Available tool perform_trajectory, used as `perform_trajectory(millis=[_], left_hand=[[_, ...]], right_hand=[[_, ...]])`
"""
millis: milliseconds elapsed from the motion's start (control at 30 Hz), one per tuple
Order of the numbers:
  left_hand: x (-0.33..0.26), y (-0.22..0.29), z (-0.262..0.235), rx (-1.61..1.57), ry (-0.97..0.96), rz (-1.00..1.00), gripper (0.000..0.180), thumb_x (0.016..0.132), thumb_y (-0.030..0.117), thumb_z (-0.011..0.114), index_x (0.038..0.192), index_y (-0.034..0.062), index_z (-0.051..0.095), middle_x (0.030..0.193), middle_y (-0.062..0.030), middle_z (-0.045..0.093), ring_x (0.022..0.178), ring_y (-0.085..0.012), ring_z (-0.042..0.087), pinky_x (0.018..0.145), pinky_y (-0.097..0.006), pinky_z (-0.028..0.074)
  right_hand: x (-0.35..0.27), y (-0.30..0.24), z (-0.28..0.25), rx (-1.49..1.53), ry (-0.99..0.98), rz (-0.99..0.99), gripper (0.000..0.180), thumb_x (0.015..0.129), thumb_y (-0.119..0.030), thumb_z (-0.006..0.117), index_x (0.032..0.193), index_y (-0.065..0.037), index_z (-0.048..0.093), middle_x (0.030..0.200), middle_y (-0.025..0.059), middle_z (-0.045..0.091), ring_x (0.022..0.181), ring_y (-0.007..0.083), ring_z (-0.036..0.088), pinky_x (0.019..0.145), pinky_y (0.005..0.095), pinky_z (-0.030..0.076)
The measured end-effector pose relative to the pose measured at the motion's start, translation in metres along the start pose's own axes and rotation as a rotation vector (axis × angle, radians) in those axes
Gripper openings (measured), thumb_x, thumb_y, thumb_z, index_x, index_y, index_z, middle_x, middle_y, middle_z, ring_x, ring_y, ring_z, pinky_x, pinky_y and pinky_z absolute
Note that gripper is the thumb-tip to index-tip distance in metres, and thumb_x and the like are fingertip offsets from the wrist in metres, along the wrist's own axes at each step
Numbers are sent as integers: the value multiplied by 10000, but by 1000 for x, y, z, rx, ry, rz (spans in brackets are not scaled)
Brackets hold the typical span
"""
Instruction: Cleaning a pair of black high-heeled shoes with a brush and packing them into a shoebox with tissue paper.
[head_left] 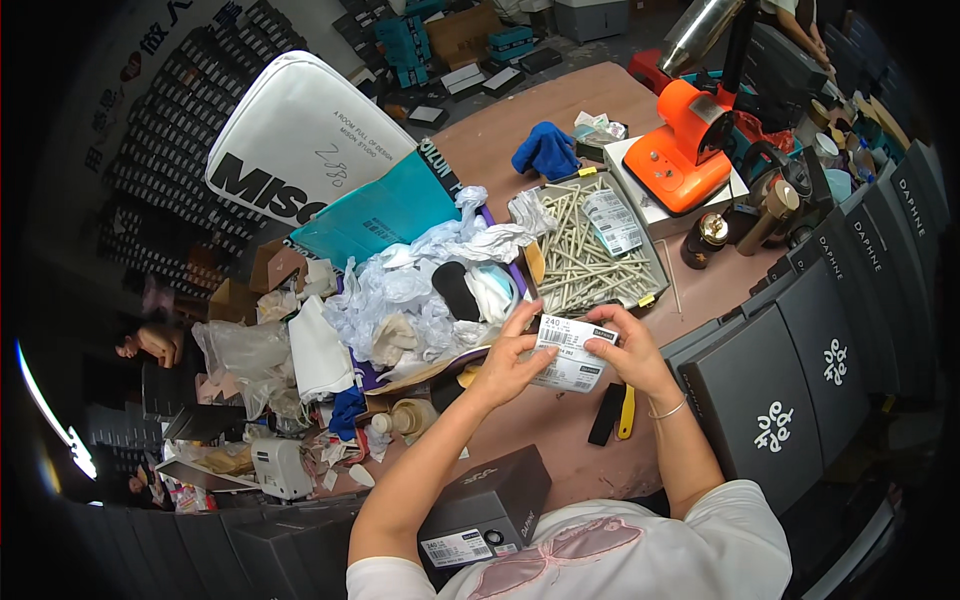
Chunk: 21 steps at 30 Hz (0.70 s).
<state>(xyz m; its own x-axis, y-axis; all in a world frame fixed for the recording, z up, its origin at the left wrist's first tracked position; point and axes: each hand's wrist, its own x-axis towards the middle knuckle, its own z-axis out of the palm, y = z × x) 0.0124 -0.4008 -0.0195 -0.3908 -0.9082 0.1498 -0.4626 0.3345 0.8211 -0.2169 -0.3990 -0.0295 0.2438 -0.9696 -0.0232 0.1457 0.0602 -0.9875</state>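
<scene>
The brown desk carries everything, so places are given from the white sticker label held over its near edge. Far up and left of the label leans a large white flat bag with black lettering, and below it a teal flat package. To the right of the label, a row of dark grey boxes with white emblems curves along the desk's rim. Below it, nearest the person, stands a black box with a small white sticker on its side. Just above it, a tray of pale sticks holds another white label strip. The left hand pinches the label's left edge between closed fingers; the right hand grips its right edge likewise.
</scene>
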Motion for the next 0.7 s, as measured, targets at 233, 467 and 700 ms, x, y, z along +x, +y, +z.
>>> perform_trajectory(millis=[233, 467, 700], left_hand=[[36, 7, 2, -658, -239, -546, 285, 937, 185, 549, 1063, -54, 641, 994, -63, 660, 889, -97, 587, 829, -273, 460], [38, -14, 9, -930, -174, -669, 280, 926, 152, 487, 1057, -63, 609, 1031, -101, 655, 923, -139, 616, 860, -288, 466], [35, -21, 15, -895, -162, -707, 279, 923, 143, 479, 1052, -70, 603, 1032, -107, 656, 929, -149, 620, 867, -300, 474]], right_hand=[[3, 10, -10, 154, 182, 45, 151, 914, -60, 604, 1031, 31, 573, 890, 44, 654, 792, 63, 594, 701, 198, 475], [11, 17, -13, 157, 194, 46, 172, 923, -59, 591, 1065, 36, 576, 885, 47, 666, 786, 59, 595, 700, 194, 470], [12, 31, -15, 88, 212, 31, 162, 915, -56, 596, 1055, 25, 606, 896, 70, 678, 798, 81, 614, 695, 216, 477]])
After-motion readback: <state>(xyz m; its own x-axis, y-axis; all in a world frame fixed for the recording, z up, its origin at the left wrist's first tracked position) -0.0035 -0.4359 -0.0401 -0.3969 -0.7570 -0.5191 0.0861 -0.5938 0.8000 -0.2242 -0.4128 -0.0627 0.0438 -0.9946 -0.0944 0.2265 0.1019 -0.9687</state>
